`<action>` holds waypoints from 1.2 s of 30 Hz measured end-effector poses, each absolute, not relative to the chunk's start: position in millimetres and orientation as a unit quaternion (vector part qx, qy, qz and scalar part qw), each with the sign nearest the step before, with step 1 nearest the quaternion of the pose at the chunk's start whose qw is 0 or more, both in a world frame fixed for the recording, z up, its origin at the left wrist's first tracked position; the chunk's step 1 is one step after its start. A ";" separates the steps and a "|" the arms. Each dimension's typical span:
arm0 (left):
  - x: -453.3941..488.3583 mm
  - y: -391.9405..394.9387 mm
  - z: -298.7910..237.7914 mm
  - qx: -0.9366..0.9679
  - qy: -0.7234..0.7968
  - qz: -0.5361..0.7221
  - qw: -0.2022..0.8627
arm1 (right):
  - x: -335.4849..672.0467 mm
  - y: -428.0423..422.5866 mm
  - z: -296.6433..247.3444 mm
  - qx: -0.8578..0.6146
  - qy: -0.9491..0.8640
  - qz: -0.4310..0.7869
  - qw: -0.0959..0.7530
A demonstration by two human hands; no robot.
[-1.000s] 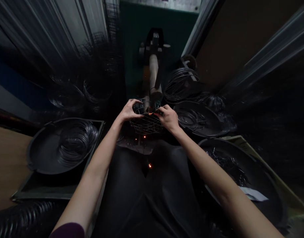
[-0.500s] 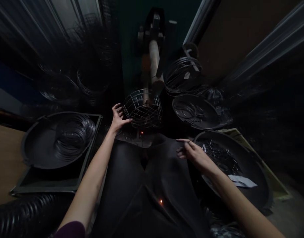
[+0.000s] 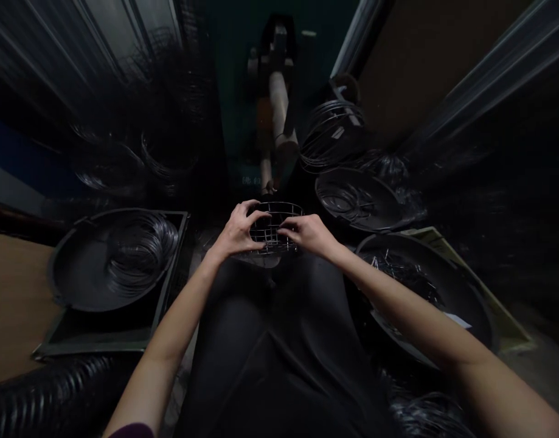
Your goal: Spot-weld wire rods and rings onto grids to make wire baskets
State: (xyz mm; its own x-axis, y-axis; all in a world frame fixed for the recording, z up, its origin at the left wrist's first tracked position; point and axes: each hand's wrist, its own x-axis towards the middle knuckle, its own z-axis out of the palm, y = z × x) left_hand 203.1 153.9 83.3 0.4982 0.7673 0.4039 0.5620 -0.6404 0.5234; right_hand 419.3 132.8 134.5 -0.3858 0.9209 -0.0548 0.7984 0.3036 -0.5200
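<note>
"What's held?"
"The left hand [image 3: 239, 231] grips the basket [image 3: 273, 241] by its left side; the right hand [image 3: 309, 233] pinches at its right, on what I can't tell."
"Where's the basket?"
"Between both hands, just near of the machine [image 3: 279, 100]."
"Around?"
"Rings [image 3: 142, 255] in the left pan [image 3: 78, 274], rods [image 3: 404, 274] in the near right pan [image 3: 466, 295]."

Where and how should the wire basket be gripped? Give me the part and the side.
Take the wire basket by its curved left side, probably best from the left, where the left hand curls: the open mesh leaves gaps for fingertips, while the machine stands beyond the far rim.
</note>
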 end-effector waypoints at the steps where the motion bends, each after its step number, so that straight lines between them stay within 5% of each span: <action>1: 203.5 155.2 82.9 0.848 0.391 0.317 0.165 | 418.8 132.8 132.2 -0.530 -0.825 0.169 0.103; 9: 208.2 176.5 78.1 0.811 0.407 0.357 0.220 | 421.8 137.9 132.0 -0.458 -0.887 -0.049 -0.027; 20: 206.8 191.1 81.9 0.804 0.406 0.373 0.223 | 427.5 155.4 125.3 -0.461 -0.884 -0.061 0.050; 30: 203.0 201.1 83.5 0.803 0.402 0.372 0.237 | 422.8 164.6 133.1 -0.470 -0.880 -0.063 0.032; 36: 201.7 206.3 82.5 0.803 0.403 0.376 0.228 | 427.8 159.2 123.8 -0.478 -0.871 -0.032 0.107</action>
State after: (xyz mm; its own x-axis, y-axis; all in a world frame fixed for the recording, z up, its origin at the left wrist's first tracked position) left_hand 201.7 206.3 82.5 0.3924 0.8187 0.4193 0.4764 -0.5708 0.6687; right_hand 427.8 159.2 123.8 -0.5192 0.8265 0.2175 0.8402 0.5402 -0.0469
